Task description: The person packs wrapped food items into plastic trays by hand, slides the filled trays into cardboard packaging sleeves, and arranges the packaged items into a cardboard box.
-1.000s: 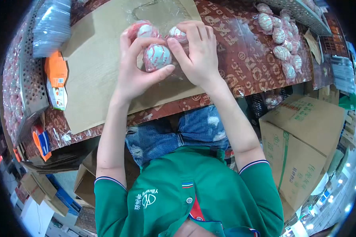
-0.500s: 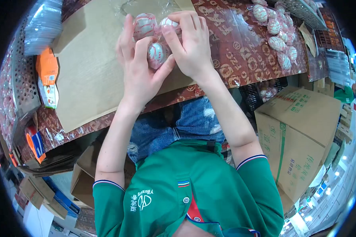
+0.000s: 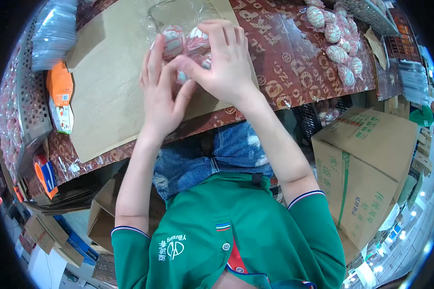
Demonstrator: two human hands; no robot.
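Several white balls with red lines, each in clear plastic wrap, are bunched on the brown paper sheet. My left hand [image 3: 164,91] curves along the left of the bunch, fingers against the upper-left ball [image 3: 173,42] and thumb near the lower ball [image 3: 182,76]. My right hand [image 3: 226,65] cups the right side, fingers bent over the upper-right ball [image 3: 196,38]. Its thumb reaches across toward my left index finger and hides much of the lower balls. A clear plastic bag [image 3: 171,12] lies flat just beyond the bunch.
More wrapped balls [image 3: 336,54] lie at the table's right. A perforated metal tray [image 3: 33,106] of wrapped pieces and a stack of clear packaging [image 3: 54,33] stand left, near an orange card [image 3: 59,84]. A large carton [image 3: 366,168] sits below the table's right edge.
My right thumb has moved left and down across the lower balls. My left hand has shifted slightly left, and the lower ball is now mostly covered.
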